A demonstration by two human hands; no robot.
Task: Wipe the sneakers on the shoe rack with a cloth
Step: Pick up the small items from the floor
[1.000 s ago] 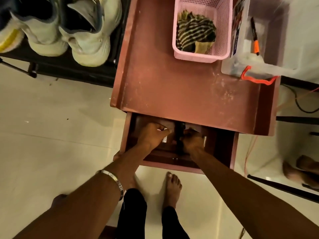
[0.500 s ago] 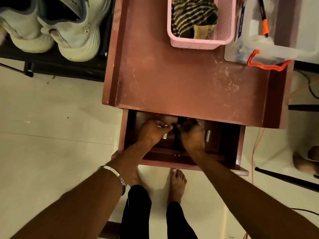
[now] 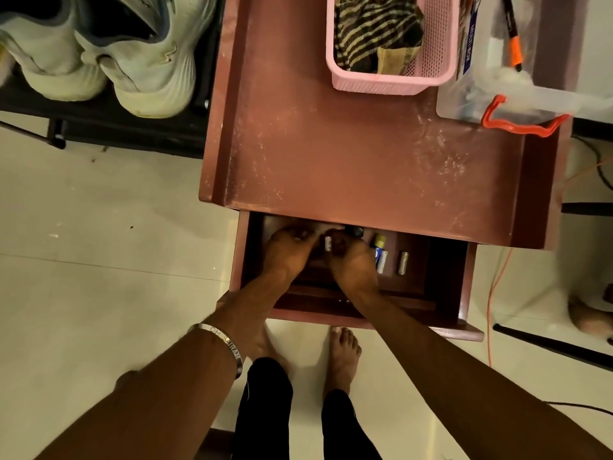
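Two pale sneakers [image 3: 146,61] sit on a black shoe rack [image 3: 139,134] at the top left. A striped cloth [image 3: 374,31] lies in a pink basket [image 3: 391,83] on the red-brown table [image 3: 348,154]. Both my hands are inside the table's open drawer [image 3: 444,277], far from sneakers and cloth. My left hand [image 3: 287,254] has its fingers curled down next to a small silver battery [image 3: 327,243]; whether it grips the battery is unclear. My right hand [image 3: 351,263] curls round a small dark object [image 3: 355,231] at the drawer's back.
More batteries [image 3: 381,257] lie in the drawer right of my hands. A clear plastic box with a red handle [image 3: 517,122] stands at the table's right rear. My bare feet [image 3: 343,353] stand on the tiled floor below the drawer. An orange cable [image 3: 494,293] runs along the right.
The view has shifted down and the drawer shows further out. My hands have stayed together in it, the right one sliding slightly left and uncovering batteries on its right.
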